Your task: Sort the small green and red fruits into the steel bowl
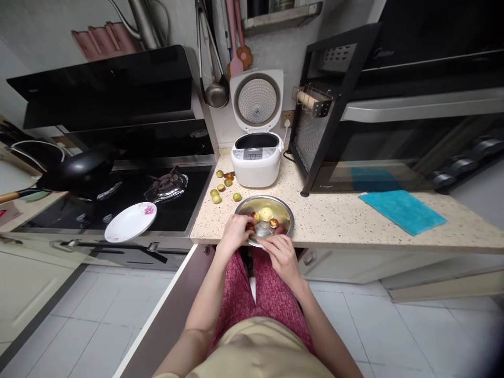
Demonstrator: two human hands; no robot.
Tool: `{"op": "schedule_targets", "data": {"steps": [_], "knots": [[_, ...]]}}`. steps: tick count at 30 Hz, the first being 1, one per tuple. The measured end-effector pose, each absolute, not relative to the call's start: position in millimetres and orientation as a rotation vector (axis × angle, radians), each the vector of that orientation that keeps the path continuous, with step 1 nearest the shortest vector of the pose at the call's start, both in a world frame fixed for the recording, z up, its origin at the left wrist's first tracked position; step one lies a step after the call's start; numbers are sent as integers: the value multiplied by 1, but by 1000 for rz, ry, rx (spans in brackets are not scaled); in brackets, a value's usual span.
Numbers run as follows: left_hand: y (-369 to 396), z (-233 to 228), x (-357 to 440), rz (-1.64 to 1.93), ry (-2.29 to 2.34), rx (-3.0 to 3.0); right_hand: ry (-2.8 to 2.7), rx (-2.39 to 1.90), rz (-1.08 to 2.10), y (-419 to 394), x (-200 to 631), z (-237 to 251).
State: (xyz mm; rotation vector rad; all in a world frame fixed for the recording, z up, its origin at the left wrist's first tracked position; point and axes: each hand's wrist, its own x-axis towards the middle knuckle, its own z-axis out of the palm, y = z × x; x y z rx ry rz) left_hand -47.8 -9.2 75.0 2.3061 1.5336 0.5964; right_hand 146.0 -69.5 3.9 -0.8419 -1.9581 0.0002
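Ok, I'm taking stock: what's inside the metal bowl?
The metal bowl shows a pale yellow round item and red-and-yellow fruits; anything beneath the left hand is hidden.

A wok (86, 169) and plate (128, 224) sit at left, a kettle (146, 25) upper left; a blue cloth (405, 211) lies on the surface (328, 223) at right.

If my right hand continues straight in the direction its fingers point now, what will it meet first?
Most likely the dark red fruit at the fingertips of your left hand, since your right hand points leftward by the near edge of the metal bowl, but depth is unclear there.
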Motion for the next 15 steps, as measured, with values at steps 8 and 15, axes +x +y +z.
{"op": "schedule_targets", "data": {"steps": [8, 15], "knots": [[-13, 67, -49, 809, 1454, 2268, -1940, -860, 13, -69, 145, 3], [-6, 60, -59, 1373, 1415, 2055, -1919, -864, 8, -72, 143, 7]]}}
